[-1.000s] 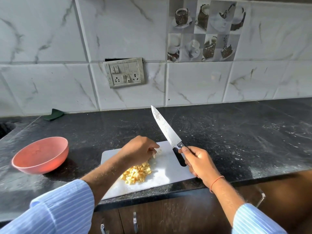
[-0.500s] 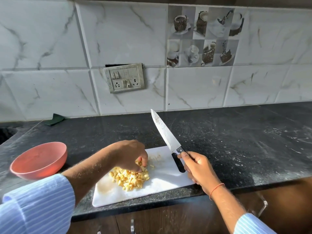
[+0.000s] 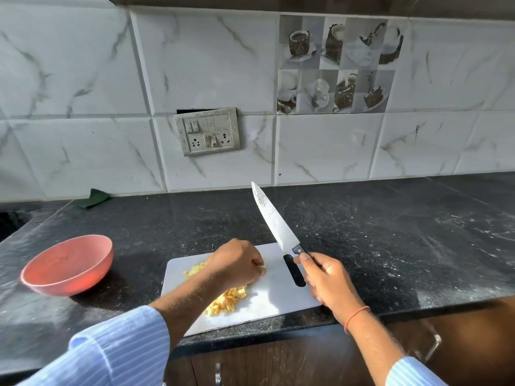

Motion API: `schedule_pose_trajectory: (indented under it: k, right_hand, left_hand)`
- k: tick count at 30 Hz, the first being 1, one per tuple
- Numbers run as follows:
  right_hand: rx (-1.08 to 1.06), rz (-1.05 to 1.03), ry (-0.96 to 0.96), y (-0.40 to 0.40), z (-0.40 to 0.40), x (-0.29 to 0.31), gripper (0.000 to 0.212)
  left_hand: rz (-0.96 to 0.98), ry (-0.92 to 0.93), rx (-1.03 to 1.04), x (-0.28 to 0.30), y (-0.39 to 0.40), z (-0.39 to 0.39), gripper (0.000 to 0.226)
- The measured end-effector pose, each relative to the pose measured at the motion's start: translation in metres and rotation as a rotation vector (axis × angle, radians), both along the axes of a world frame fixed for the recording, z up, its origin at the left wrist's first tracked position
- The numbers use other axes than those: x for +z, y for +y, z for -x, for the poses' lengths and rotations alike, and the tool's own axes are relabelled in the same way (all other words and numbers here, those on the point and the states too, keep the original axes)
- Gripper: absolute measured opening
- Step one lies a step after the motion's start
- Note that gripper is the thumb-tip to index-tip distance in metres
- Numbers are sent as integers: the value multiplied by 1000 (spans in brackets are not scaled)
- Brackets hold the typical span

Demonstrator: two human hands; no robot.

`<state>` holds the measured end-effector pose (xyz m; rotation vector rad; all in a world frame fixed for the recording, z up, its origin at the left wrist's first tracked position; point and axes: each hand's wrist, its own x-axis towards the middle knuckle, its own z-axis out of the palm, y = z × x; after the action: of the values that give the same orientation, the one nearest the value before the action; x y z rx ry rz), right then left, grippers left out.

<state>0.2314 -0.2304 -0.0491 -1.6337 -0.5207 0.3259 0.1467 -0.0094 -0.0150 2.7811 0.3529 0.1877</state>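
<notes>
Black stone tabletop below a marble-tiled wall carries a white cutting board. Diced yellow pieces lie heaped on its left half. The left grip sits knuckles-up on the heap, fingers curled; whether it holds any pieces cannot be told. The right grip is wrapped round the black handle of a knife, its blade raised and pointing away and slightly left, clear of the food. A pink bowl stands well left of the board, nearer the left grip.
</notes>
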Motion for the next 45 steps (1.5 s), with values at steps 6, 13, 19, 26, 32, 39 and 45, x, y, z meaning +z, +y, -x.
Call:
schedule_pose_trajectory:
  k: [6,13,19,26,32,39,45]
  right_hand:
    - [-144,98,-155,-2,13,3,56]
    - [-169,481,-338,0,41,18,33]
    - [-161,694,-408,12,78,32,29]
    - [-168,777,-429,30,110,36,38]
    - [-161,895,-519,36,126,37,40]
    - [-72,1161,-611,52,129,32,75]
    - [-156,957,-638,39,114,30,35]
  left_hand:
    - [-85,-72,20,-3,4,12,15]
    - [-11,-294,18,-13,18,33,20]
    - [72,-617,97,-40,50,74,36]
    - [265,-767,249,-66,93,105,43]
    - [291,-767,241,-69,95,101,50]
    - [268,-767,266,-67,92,102,50]
    - [216,-726,263,-67,92,102,55]
